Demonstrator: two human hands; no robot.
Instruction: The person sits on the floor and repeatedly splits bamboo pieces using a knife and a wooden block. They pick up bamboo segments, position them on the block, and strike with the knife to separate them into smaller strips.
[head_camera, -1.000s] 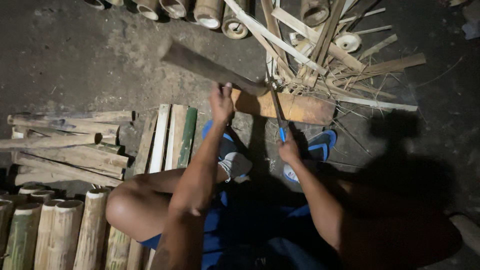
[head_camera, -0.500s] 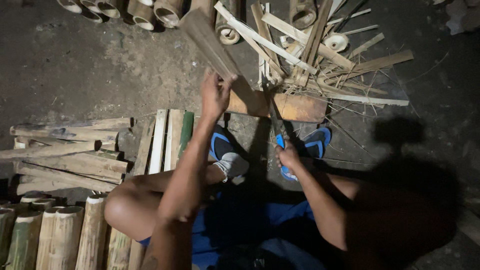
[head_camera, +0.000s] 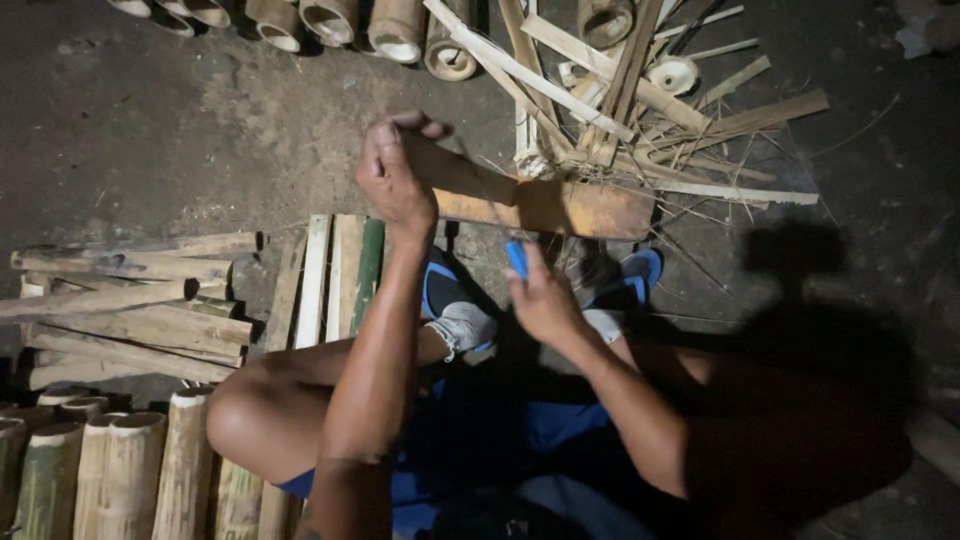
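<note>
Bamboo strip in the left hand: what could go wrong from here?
1. The left hand grips the bamboo strip bare, so its edges may cut or splinter the fingers.
2. The right hand holds a blue-handled tool close to the feet; a slip could hit them.
3. Dim light hides the blade.

Bare dirt floor (head_camera: 150, 140) lay open left of the left hand (head_camera: 392, 180). Ahead, a tangle of bamboo splints (head_camera: 640, 110) crowded the wooden block (head_camera: 560, 208). Stacked slats (head_camera: 130, 300) and cut bamboo tubes (head_camera: 100, 470) hemmed the near left.
</note>
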